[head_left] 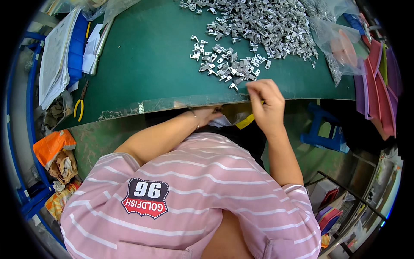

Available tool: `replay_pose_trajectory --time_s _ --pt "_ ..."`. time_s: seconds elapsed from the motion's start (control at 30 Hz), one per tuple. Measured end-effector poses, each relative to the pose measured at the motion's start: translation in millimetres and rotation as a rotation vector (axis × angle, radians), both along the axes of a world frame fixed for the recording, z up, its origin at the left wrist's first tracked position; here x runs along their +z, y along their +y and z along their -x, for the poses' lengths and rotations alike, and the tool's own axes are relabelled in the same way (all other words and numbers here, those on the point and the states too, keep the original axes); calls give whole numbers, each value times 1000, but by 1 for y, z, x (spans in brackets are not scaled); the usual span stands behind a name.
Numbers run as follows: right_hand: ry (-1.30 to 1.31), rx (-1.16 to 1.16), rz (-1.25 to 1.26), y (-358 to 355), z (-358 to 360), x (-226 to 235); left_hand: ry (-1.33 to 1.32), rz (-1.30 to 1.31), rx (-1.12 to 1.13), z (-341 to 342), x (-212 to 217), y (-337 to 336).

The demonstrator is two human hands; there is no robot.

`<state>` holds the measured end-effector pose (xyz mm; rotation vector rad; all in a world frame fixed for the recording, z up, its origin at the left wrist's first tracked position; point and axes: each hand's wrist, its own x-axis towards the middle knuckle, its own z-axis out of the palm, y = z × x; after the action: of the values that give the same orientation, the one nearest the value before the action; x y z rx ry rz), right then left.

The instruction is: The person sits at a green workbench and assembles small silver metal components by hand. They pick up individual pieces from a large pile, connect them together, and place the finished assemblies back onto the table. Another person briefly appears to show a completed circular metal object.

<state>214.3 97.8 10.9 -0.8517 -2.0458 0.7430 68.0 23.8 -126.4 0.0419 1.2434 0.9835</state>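
Small silver metal brackets (233, 67) lie in a loose cluster on the green tabletop (151, 60), in front of a larger heap of the same brackets (276, 26). One single bracket (233, 86) rests close to the table's front edge. My right hand (268, 103) is raised just right of it, fingers curled and thumb drawn in; anything between the fingertips cannot be made out. Under the table's edge, my left hand (210, 115) is beside a whitish sheet or bag (221, 121) in my lap. Its fingers are mostly hidden. A yellow strip (245, 121) shows between the hands.
Yellow-handled pliers (79, 108) and stacked papers (58, 56) lie at the left. Clear plastic bags (340, 47) and pink and purple folders (375, 82) border the right. A blue stool (323, 129) stands below the table at right; an orange bag (54, 146) sits at left.
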Motion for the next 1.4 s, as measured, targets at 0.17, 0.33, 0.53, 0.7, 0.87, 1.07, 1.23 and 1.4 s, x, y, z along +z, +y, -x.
replay_pose_trajectory --time_s 0.17,0.33,0.53,0.7,0.87,1.07,1.23,1.4 --pt "-284 3 -173 5 18 0 986 -349 -1337 14 -90 5" --pt "-238 -9 -106 0 10 1 1009 -566 -2011 36 -85 -20" --pt "-305 252 16 -29 -3 7 978 -479 -2033 32 -28 -29" --pt "-238 -24 -71 -31 21 -1 987 -429 -1965 34 -14 -28" --pt "-277 -92 -244 -19 28 -10 1040 -572 -1653 36 57 -32" --pt "40 -76 -61 -18 12 -12 1396 -1129 -407 41 147 7" --pt "195 -42 116 -22 6 -4 1611 -1035 -329 48 135 44" --pt "609 114 729 -20 -4 -10 1578 -1078 -373 50 136 39"
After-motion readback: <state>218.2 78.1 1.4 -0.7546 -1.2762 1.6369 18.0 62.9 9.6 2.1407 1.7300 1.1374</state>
